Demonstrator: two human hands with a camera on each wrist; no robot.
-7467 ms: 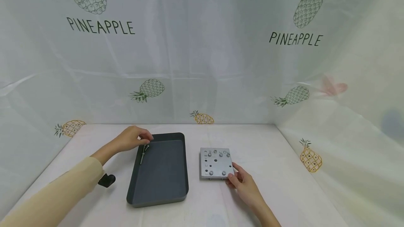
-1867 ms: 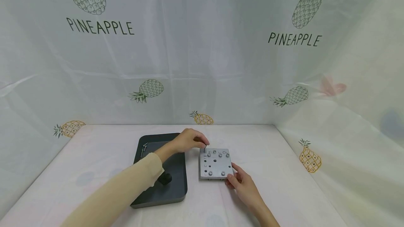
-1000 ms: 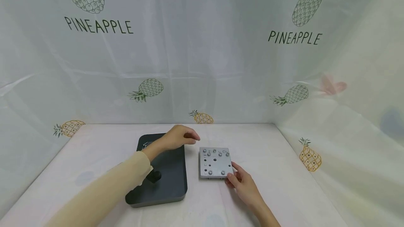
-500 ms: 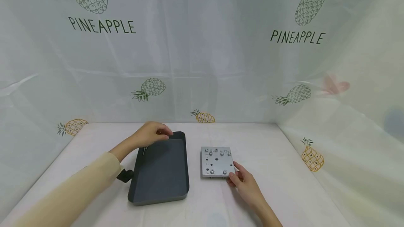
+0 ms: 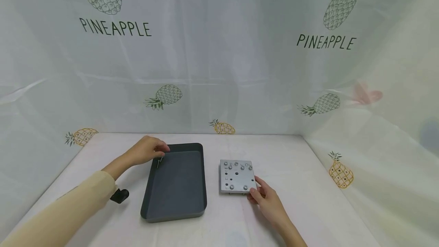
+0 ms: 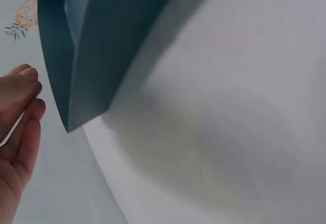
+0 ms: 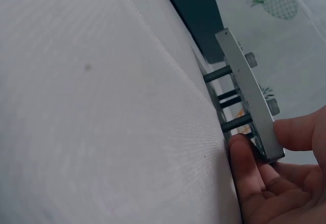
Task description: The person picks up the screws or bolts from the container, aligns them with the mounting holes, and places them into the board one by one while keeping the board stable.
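Observation:
My left hand (image 5: 148,151) is over the far left corner of the dark grey tray (image 5: 178,214), just above a few small screws (image 5: 159,162) lying inside. In the left wrist view its fingers (image 6: 34,127) are loosely bent beside the tray's corner, and nothing shows between them. My right hand (image 5: 268,201) grips the near right corner of a square metal plate (image 5: 240,178), thumb on top and fingers underneath. Several socket-head screws sit in the plate, while other holes are bare. Seen from the right wrist, threaded shanks (image 7: 237,123) stick out beneath the plate.
A white cloth (image 5: 212,231) covers the table and the walls, printed with pineapples. A black device (image 5: 120,196) sits at the left wrist, by the sleeve cuff. Between tray and plate runs a narrow strip of the cloth.
The left hand carried a screw from the tray to the plate's far left hole, where its head now sits low. That hand has since returned left to the tray. The right hand keeps its grip.

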